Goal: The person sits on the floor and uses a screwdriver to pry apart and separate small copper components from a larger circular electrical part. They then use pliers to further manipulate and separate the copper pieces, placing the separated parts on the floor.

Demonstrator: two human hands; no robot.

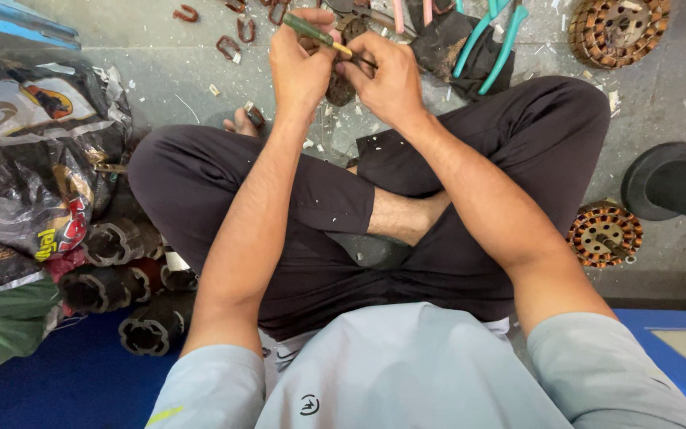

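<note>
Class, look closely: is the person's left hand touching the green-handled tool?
Touching. The head view shows the left hand closed around the green-handled tool, with the handle passing through its fingers.

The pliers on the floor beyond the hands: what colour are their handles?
Teal handles on the pliers, seen in the head view, the only one.

Place: floor-level motor repair workshop.
Evidence, right of hands: wound stator cores; teal-handled pliers.
Evidence, left of hands: dark cylindrical motor housings; copper wire scraps on concrete floor.
</note>
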